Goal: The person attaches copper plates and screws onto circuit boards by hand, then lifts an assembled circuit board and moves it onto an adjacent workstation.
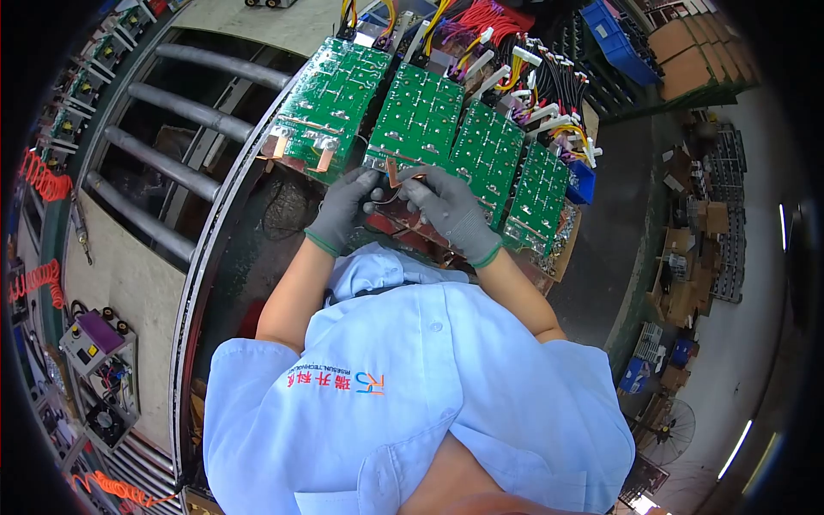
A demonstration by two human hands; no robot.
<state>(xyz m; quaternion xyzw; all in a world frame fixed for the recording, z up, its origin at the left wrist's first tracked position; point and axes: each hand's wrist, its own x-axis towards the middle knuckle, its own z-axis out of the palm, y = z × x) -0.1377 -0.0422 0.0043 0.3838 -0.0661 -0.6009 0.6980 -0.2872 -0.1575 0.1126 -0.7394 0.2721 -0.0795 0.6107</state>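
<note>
Both my hands wear grey gloves with green cuffs. My right hand (pixel 451 210) is closed with its fingertips on a bent copper strip (pixel 394 174), at the lower edge of a green circuit board (pixel 418 112). My left hand (pixel 342 206) is just left of it, fingers curled together; what they hold, if anything, is hidden. A thin dark loop, perhaps a wire, shows between the hands. Left of that board lies another green circuit board (pixel 330 94) with copper tabs at its lower edge. Two more boards, a third board (pixel 486 154) and a fourth board (pixel 539 193), follow to the right.
Bundled wires (pixel 493 21) with connectors lie behind the boards. A roller conveyor (pixel 184 112) runs along the left. Small metal parts (pixel 562 232) are beside the rightmost board, with a blue bin (pixel 581 182) close by. Orange coiled hoses (pixel 43 176) hang at far left.
</note>
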